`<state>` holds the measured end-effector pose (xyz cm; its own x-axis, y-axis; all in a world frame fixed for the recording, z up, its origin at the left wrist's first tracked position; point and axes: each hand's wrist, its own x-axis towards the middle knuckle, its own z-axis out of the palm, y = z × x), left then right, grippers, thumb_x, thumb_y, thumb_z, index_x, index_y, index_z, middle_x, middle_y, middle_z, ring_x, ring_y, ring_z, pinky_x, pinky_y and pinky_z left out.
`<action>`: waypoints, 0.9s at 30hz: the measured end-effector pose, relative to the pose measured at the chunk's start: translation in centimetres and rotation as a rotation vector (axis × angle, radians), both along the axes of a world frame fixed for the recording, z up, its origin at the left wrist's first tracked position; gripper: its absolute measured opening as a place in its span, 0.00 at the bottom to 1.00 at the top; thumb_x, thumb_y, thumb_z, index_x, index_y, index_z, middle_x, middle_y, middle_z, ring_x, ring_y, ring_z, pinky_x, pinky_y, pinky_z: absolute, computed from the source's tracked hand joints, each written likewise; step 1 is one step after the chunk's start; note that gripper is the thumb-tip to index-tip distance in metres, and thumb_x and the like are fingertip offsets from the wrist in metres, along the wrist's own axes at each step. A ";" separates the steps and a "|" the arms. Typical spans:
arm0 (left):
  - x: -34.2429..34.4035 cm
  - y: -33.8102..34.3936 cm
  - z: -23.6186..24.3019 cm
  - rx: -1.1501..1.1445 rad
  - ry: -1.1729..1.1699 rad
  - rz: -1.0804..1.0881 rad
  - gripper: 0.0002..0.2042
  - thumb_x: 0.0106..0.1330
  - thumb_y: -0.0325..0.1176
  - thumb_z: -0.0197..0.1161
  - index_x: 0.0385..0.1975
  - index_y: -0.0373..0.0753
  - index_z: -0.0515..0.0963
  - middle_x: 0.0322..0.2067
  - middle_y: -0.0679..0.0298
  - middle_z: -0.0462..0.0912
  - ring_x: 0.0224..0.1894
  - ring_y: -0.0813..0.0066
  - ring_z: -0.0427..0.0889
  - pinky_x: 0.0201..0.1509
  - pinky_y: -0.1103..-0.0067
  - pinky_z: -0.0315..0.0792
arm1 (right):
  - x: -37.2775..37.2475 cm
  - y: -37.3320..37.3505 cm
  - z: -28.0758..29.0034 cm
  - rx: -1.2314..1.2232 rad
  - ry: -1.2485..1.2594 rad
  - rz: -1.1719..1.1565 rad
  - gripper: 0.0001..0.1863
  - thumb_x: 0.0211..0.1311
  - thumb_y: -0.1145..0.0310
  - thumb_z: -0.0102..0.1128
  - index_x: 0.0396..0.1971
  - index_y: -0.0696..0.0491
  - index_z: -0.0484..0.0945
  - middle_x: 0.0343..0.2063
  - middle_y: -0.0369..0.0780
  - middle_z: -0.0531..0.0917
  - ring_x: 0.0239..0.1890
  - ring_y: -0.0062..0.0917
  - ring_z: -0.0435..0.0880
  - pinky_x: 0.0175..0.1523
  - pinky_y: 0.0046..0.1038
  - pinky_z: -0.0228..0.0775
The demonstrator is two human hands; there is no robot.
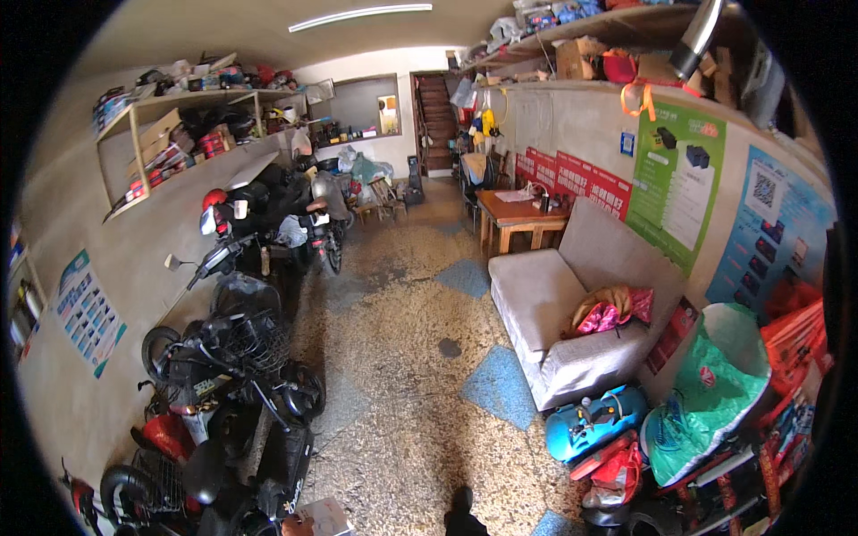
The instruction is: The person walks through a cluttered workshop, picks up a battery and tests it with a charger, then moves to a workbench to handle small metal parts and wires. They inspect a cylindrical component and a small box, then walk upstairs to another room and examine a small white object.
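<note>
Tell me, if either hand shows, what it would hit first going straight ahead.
Neither hand is in view, so its line cannot be told. Ahead of the dark shoe the speckled floor looks free, between the scooters and the sofa, though depth is unclear.

You see a rough speckled stone floor (402,357), a matt grey cloth sofa (554,304), a wooden table (518,214), and glossy black plastic scooters (241,357) at left.
</note>
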<state>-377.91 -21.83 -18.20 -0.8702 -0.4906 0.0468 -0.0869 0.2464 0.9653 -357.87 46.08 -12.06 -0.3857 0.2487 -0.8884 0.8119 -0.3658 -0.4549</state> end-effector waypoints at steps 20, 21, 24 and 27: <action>-47.8 10.8 -6.2 -0.621 -0.758 -0.151 0.30 0.57 0.57 0.63 0.41 0.30 0.80 0.41 0.46 0.82 0.44 0.50 0.80 0.48 0.64 0.74 | -72.6 14.7 2.5 0.041 0.176 0.089 0.09 0.49 0.78 0.63 0.32 0.62 0.75 0.29 0.44 0.79 0.30 0.36 0.82 0.41 0.43 0.83; -52.6 11.6 -6.6 -0.502 -0.805 -0.120 0.32 0.56 0.57 0.64 0.43 0.27 0.78 0.43 0.44 0.81 0.49 0.50 0.77 0.55 0.62 0.71 | -73.2 15.3 1.8 0.052 0.134 0.064 0.07 0.50 0.78 0.63 0.29 0.62 0.75 0.27 0.44 0.79 0.30 0.35 0.83 0.41 0.43 0.84; -68.8 13.7 -4.6 -1.064 -0.504 -0.270 0.14 0.50 0.46 0.69 0.26 0.42 0.82 0.26 0.59 0.80 0.30 0.57 0.80 0.34 0.64 0.73 | -73.8 16.5 -1.8 0.046 0.010 0.015 0.04 0.51 0.78 0.63 0.24 0.61 0.76 0.22 0.43 0.78 0.28 0.33 0.82 0.38 0.41 0.85; -83.3 19.2 -0.7 -0.530 -0.406 0.074 0.20 0.48 0.37 0.71 0.42 0.37 0.80 0.33 0.57 0.83 0.31 0.55 0.82 0.38 0.63 0.75 | -74.9 16.5 -6.6 -0.070 0.076 -0.050 0.07 0.55 0.70 0.63 0.28 0.58 0.78 0.21 0.42 0.78 0.23 0.30 0.80 0.31 0.37 0.81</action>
<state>-461.18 -2.60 -18.89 -0.8347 -0.5502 -0.0260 -0.4521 0.6573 0.6030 -432.79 62.62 -18.70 -0.4414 0.2076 -0.8730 0.7562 -0.4377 -0.4864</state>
